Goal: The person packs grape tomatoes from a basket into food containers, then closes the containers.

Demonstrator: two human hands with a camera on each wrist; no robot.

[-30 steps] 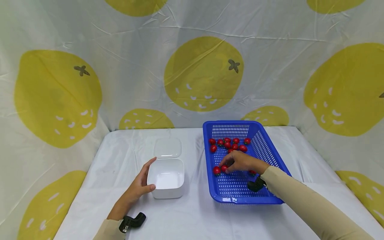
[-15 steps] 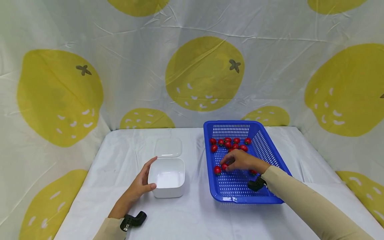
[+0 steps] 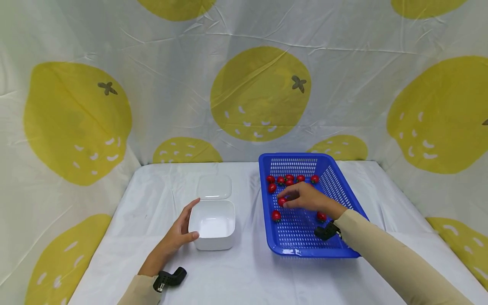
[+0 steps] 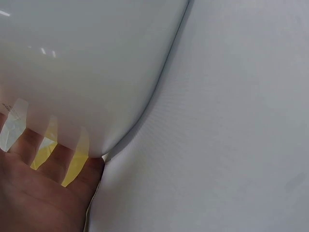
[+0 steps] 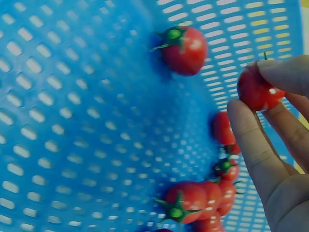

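In the head view, my left hand [image 3: 176,233] rests at the left side of a white square container [image 3: 215,244], thumb at its front corner. Its fingers lie along the container's wall [image 4: 77,72] in the left wrist view. My right hand [image 3: 309,198] is over the blue basket [image 3: 269,237], pinching a cherry tomato [image 5: 252,87] between thumb and fingers. More red shows just behind that tomato, partly hidden by the fingers. Below the hand, one cherry tomato [image 3: 276,216] lies by the basket's left wall and another [image 3: 322,216] near the wrist.
Several more cherry tomatoes [image 3: 272,188] lie toward the basket's far end, some hidden by the right hand. A clear lid [image 3: 214,187] lies flat behind the white container. The white cloth [image 3: 244,275] covers the table, and a lemon-print curtain [image 3: 343,106] stands behind.
My right hand has lifted and moved slightly toward the far end of the basket, taking the pinched cherry tomato along. My left hand stays at the white container.
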